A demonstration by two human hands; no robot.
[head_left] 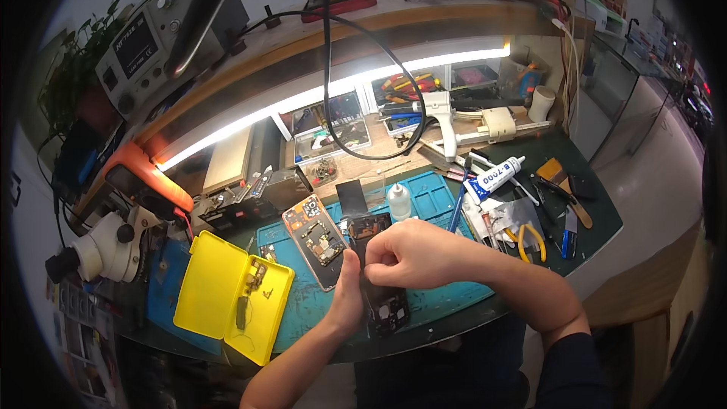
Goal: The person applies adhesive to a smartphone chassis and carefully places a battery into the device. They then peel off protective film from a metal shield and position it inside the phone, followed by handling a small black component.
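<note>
An opened dark phone body (369, 226) lies at centre on the teal mat (432, 201), with a black flap (351, 197) above it. My left hand (344, 299) grips its left side, thumb raised and other fingers hidden. My right hand (405, 254) is curled over the phone, fingertips together; whatever they hold is hidden. Just left, a pale-rimmed phone housing (302, 223) carries a small board with components. A further dark phone part (390, 310) shows below my right hand. A clear dropper bottle (399, 203) stands behind the hands.
An open yellow case (201, 288) with parts lies left, beside a microscope (110, 250) and orange-cased meter (166, 189). Glue tube (496, 178), pliers (534, 238) and tools crowd the right. A white caulking-type gun (443, 125) lies behind. A black cable loop (379, 155) hangs overhead.
</note>
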